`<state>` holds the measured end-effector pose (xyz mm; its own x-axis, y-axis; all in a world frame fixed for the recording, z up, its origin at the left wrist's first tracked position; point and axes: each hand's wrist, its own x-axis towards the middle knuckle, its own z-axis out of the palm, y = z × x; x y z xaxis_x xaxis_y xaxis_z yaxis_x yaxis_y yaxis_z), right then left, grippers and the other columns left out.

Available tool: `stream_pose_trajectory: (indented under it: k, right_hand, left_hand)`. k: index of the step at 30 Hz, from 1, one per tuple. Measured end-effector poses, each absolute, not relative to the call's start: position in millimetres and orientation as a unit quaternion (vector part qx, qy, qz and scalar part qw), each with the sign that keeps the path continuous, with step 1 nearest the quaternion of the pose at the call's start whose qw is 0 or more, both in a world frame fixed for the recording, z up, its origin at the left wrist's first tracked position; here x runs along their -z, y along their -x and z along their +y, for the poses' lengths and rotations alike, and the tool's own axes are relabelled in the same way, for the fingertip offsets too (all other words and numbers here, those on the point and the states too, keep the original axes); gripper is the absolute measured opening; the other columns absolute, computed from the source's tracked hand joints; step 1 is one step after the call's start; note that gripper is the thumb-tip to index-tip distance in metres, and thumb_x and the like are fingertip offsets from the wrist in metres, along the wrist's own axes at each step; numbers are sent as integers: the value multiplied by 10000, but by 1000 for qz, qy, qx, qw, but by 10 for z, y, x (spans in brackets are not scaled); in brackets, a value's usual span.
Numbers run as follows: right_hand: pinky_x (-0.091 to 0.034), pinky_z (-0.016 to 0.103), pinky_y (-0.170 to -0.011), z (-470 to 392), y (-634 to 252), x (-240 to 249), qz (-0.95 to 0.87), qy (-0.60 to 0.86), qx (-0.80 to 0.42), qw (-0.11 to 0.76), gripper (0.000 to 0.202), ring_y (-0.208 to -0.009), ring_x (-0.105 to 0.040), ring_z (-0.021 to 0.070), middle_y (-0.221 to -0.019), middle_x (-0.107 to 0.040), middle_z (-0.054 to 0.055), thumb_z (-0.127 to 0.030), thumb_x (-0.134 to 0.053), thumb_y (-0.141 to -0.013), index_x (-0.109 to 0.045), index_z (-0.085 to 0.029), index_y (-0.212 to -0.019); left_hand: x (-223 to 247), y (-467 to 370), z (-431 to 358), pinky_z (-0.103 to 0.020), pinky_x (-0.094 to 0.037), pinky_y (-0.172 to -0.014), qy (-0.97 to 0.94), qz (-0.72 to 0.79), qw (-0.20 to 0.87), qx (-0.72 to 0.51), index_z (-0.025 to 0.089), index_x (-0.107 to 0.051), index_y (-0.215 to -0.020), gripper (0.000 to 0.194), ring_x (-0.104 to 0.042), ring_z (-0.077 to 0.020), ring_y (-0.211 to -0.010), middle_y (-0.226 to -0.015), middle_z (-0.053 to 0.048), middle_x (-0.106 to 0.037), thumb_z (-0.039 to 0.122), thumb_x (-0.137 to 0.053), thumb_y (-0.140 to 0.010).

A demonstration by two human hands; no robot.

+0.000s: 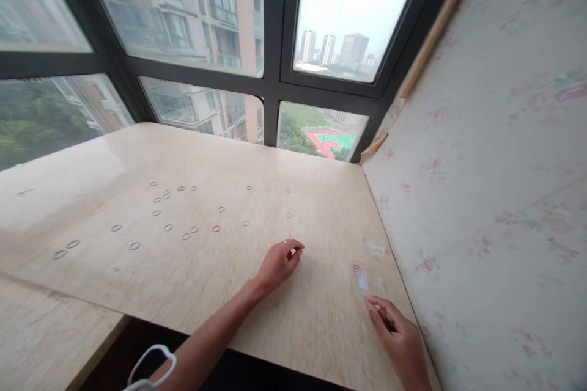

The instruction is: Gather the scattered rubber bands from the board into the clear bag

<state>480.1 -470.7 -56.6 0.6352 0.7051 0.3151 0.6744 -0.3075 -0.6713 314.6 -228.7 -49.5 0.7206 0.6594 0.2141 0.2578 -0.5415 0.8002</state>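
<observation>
Many thin rings (168,231), mostly grey-green, one reddish; both hands (277,265) curled, cannot tell if gripping.

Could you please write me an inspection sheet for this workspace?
Surface: beige, marble-patterned table, seam at left.
Work items: thin rings scattered left of and beyond the left hand; clear plastic packet near the right hand.
Clutter: clear plastic scrap beyond the packet.
Hands: left, fingers curled, anything held too small to tell; right, fingertips at the packet's near edge, contact unclear.
Cables: white loop by the left forearm; cable or strap, cannot tell.
Surroundings: dark window frames ahead, floral wallpaper on the right.
</observation>
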Motion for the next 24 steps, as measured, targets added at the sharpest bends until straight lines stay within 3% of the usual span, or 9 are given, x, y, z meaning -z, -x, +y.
stream_pose_trajectory:
  k: [6, 12, 20, 24]
  right_hand:
    - [-475, 167, -468, -4690, -4731, 653, -415, 805, -6, 425, 321, -471, -567, 126, -541, -589, -12, -518, -603, -772, -697, -212, -799]
    - [-493, 186, -472, -4187, -4340, 513, -483, 757, -60, 436, 280, -482, -592, 143, -572, -636, 18, -462, -619, -784, -709, -197, -785]
    - [-409, 193, -462, -2850, -3812, 120, -586, 674, -123, 432, 255, -465, -484, 103, -531, -537, -24, -383, -549, -850, -684, -166, -843]
    - [-371, 201, -480, -2297, -3615, -24, -629, 655, -133, 398, 255, -451, -428, 94, -488, -448, -58, -366, -510, -870, -671, -169, -871]
  left_hand:
    - [589, -2938, -2147, -248, -461, -650, -793, 303, 437, -298, 166, -643, -862, 163, -591, -127, -646, -792, -40, -685, 173, -487, -815]
    - [614, -2920, -2206, -274, -456, -695, -833, 269, 399, -273, 173, -655, -916, 203, -609, -155, -716, -864, -65, -692, 167, -474, -822]
    - [642, -2895, -2188, -286, -461, -679, -831, 236, 419, -278, 178, -635, -863, 195, -620, -191, -765, -853, -76, -689, 126, -463, -788]
    - [630, -2922, -2081, -304, -460, -658, -757, 295, 470, -346, 160, -592, -995, 242, -621, -224, -813, -923, -117, -670, 151, -417, -827]
